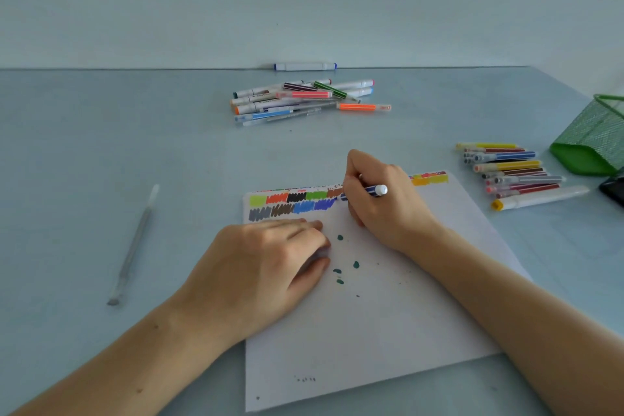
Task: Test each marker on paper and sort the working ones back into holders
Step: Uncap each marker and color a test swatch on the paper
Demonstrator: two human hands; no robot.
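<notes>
Head view: right hand [378, 199] fingers clamped on blue striped marker [373, 189], tip down-left on white paper sheet [388, 314], axis running left-right; left hand [266, 267] fingers flat, together, pinning paper.

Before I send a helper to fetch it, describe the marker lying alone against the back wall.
Start at the far edge of the table, where it meets the wall. Behind the loose marker pile lies one white marker, alone, with blue at both ends.

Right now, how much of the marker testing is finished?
Done: many colour swatches fill the paper top. In hand: right hand scribbles with a blue marker; left hand rests on the sheet. Left: far pile untested; green holder lies tipped.
</notes>
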